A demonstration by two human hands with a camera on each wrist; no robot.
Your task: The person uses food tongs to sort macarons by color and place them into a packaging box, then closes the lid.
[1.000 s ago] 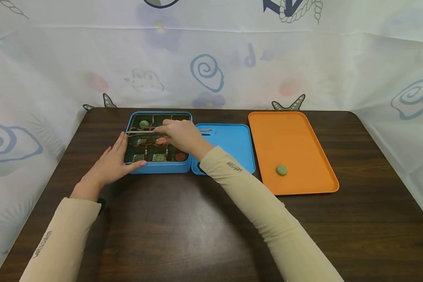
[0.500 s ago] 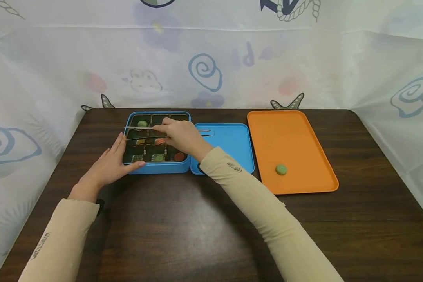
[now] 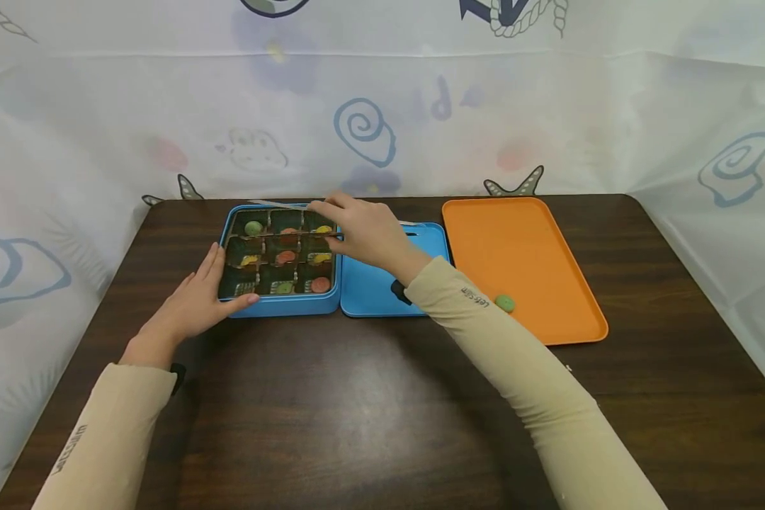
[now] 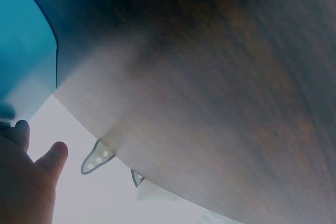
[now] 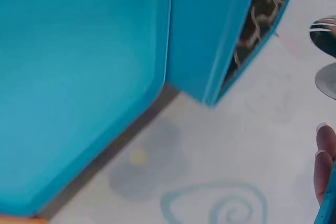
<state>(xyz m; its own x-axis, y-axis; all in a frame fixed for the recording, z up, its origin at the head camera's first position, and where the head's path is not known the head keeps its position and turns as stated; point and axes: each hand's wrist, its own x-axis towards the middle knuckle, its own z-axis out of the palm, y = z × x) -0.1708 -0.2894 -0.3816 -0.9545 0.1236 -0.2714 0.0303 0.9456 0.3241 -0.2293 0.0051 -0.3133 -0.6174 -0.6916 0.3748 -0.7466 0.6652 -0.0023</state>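
Note:
My right hand (image 3: 372,234) holds a pair of metal tongs (image 3: 280,205) over the far part of a blue box (image 3: 287,305). The tongs' two arms point left and stand apart, with nothing visible between them; their round, shiny ends show in the right wrist view. Inside the box, a dark divided insert holds small coloured pieces, among them a green round piece (image 3: 253,228), a red round piece (image 3: 321,285) and a yellow piece (image 3: 321,258). My left hand (image 3: 191,304) rests against the box's near left corner, fingers straight along its side and thumb on the front rim.
A blue lid (image 3: 382,290) lies directly right of the box, partly under my right forearm. Farther right is an orange tray (image 3: 516,248) with one green round piece (image 3: 504,303) near its lower left. All stand on a dark wooden table (image 3: 331,425) before a patterned cloth backdrop.
My right hand has moved up and to the right with the tongs, whose arms have spread wider and lifted toward the box's far edge. The left hand stays at the box corner.

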